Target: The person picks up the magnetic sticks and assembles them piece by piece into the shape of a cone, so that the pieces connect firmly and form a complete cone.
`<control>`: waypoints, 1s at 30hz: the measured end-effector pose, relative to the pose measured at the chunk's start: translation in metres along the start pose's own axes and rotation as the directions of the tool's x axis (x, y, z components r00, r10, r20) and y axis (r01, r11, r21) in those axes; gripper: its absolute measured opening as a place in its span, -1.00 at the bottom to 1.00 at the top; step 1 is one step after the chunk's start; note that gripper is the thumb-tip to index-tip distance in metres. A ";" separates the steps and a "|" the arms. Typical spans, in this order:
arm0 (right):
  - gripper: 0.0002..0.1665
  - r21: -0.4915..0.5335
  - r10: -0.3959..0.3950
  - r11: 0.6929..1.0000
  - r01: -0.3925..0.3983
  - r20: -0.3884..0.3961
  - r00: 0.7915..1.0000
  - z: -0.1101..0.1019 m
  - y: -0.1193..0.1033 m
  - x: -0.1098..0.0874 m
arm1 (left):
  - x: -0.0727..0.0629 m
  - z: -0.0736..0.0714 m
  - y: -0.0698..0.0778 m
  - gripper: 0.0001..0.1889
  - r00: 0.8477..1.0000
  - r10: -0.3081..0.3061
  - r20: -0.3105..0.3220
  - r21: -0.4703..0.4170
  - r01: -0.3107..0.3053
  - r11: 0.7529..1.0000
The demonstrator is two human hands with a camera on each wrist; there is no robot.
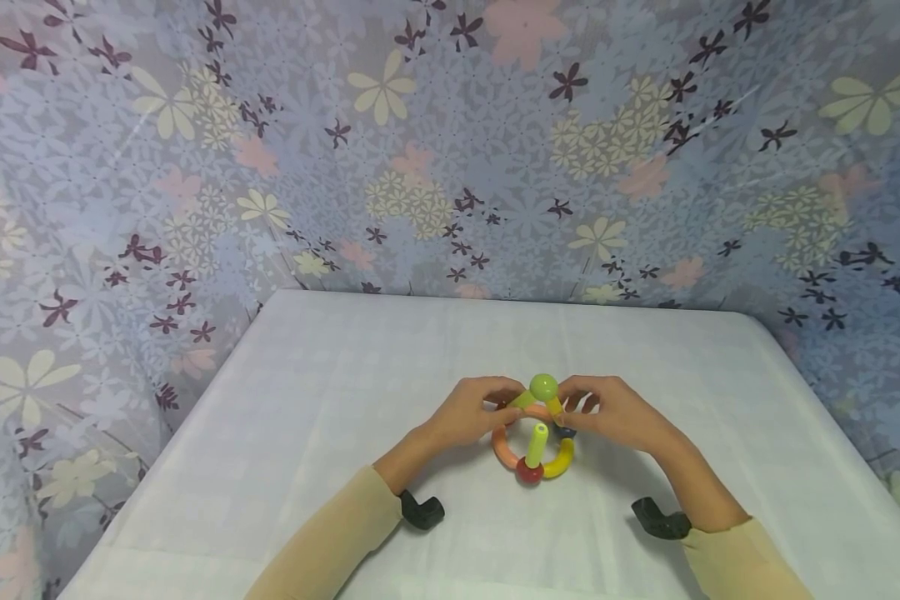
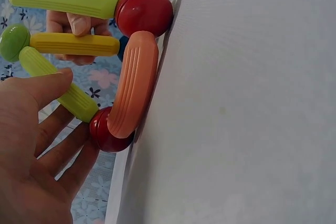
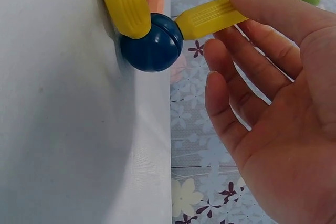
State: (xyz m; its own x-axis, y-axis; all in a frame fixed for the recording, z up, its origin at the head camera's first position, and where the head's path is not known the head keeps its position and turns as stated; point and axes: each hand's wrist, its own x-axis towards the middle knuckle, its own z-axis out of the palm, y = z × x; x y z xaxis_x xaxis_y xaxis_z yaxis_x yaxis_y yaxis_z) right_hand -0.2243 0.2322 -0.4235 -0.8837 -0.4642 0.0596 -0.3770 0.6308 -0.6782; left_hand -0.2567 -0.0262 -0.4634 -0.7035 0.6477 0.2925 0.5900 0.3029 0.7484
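A toy structure of rods and balls stands on the table. Its ring base has curved orange rods (image 2: 134, 85), a curved yellow rod (image 1: 559, 460), a blue ball (image 3: 152, 43) and red balls (image 2: 144, 11). My left hand (image 1: 461, 414) pinches a straight lime rod (image 2: 80, 104) rising from the far red ball (image 2: 107, 136). With thumb and fingers, my right hand (image 1: 618, 410) holds a straight yellow rod (image 3: 210, 18) coming up from the blue ball. Both rods meet at a green ball (image 1: 543, 387) on top. Another lime rod (image 1: 537, 446) sticks up from the front red ball, its upper end free.
White cloth covers the table (image 1: 360, 358). Behind it and at its sides hangs a flowered curtain (image 1: 450, 167). Black wrist mounts (image 1: 422, 511) sit at both cuffs, just above the tabletop.
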 end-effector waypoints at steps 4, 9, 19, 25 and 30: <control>-0.70 -0.011 -0.006 1.000 0.006 0.016 1.000 -0.002 -0.002 -0.001 | 0.000 0.000 0.000 -0.74 1.000 0.000 -0.002 -0.003 0.000 1.000; -0.72 -0.005 -0.045 0.999 0.045 -0.018 0.999 -0.009 -0.009 -0.004 | 0.001 0.000 0.001 -0.75 1.000 -0.007 -0.005 -0.012 0.007 1.000; -0.76 0.140 -0.008 0.990 -0.002 0.070 0.998 -0.014 -0.015 -0.009 | -0.001 0.002 -0.001 -0.74 1.000 -0.011 -0.010 -0.020 0.011 1.000; -0.72 0.329 -0.042 0.943 -0.043 0.245 0.969 -0.009 -0.012 -0.011 | -0.001 0.003 -0.002 -0.75 1.000 -0.002 -0.012 -0.042 0.002 0.999; -0.66 0.417 -0.125 0.909 -0.017 0.310 0.942 0.000 -0.012 -0.009 | -0.001 0.002 -0.001 -0.75 1.000 -0.004 -0.018 -0.075 0.002 0.997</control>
State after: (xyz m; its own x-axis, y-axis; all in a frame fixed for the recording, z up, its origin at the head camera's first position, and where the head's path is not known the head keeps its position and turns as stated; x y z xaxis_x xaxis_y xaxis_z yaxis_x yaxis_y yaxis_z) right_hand -0.2122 0.2290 -0.4163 -0.6998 -0.7091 -0.0867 -0.2121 0.3222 -0.9226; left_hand -0.2553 -0.0257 -0.4659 -0.7125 0.6342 0.3003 0.5572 0.2513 0.7915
